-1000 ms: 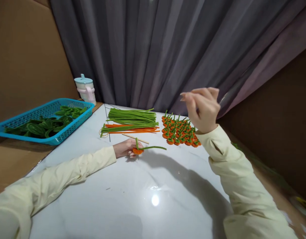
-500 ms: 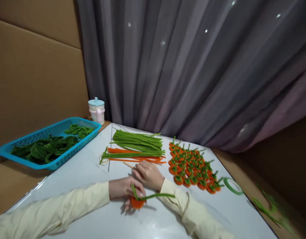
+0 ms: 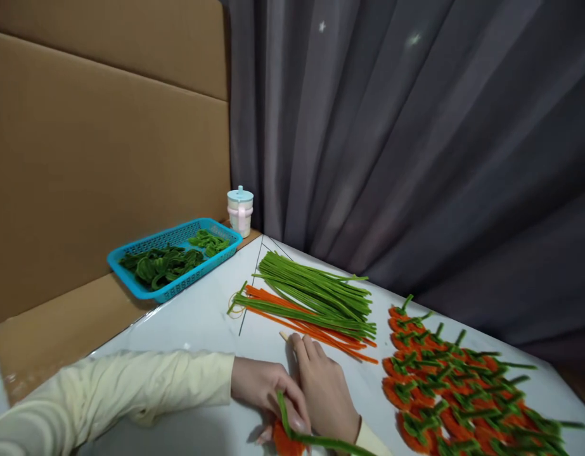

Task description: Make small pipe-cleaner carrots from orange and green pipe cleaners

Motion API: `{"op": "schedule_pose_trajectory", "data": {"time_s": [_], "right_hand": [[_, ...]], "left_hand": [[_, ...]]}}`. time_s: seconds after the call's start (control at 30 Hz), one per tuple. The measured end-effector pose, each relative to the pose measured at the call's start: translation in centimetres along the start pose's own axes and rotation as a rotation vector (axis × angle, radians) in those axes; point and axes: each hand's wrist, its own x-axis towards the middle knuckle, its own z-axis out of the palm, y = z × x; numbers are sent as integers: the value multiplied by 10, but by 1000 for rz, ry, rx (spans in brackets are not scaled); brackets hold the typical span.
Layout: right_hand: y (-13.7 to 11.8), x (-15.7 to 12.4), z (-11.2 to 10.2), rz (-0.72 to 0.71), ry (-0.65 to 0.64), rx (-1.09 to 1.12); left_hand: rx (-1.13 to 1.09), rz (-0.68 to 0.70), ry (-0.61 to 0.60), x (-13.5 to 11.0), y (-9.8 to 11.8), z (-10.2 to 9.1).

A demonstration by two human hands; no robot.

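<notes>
Near the bottom of the view my left hand (image 3: pixel 273 392) pinches an orange pipe-cleaner piece (image 3: pixel 286 440) with a long bent green pipe cleaner (image 3: pixel 330 441) attached, cut off in part by the lower edge. Against it, just to the right, lies my right hand (image 3: pixel 323 386), its back turned up and its fingers curled. A thin wooden stick (image 3: pixel 284 336) pokes out past those fingers; the rest of it is hidden under the hand. Beyond the hands are a bundle of green pipe cleaners (image 3: pixel 311 288) and some orange pipe cleaners (image 3: pixel 315 332).
Many finished orange-and-green pieces (image 3: pixel 444 380) lie in rows on the white table (image 3: pixel 197 329) at right. A blue basket (image 3: pixel 175 294) with green pipe-cleaner leaves (image 3: pixel 161 265) sits at left, by a lidded cup (image 3: pixel 240 212). Cardboard and a grey curtain (image 3: pixel 392 158) stand behind.
My view has turned left, so the table's things appear further right and the tape roll has left the frame. Both hands keep much the same hold, now lower in view.
</notes>
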Motion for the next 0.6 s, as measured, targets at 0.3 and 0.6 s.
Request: {"op": "schedule_pose_trajectory", "data": {"time_s": [0.3, 0.6], "right_hand": [[11, 4, 9, 17, 24, -210], [23, 4, 11, 79, 39, -46]], "left_hand": [[-131, 87, -2, -1, 5, 7], [-219, 98, -17, 15, -14, -5]]}}
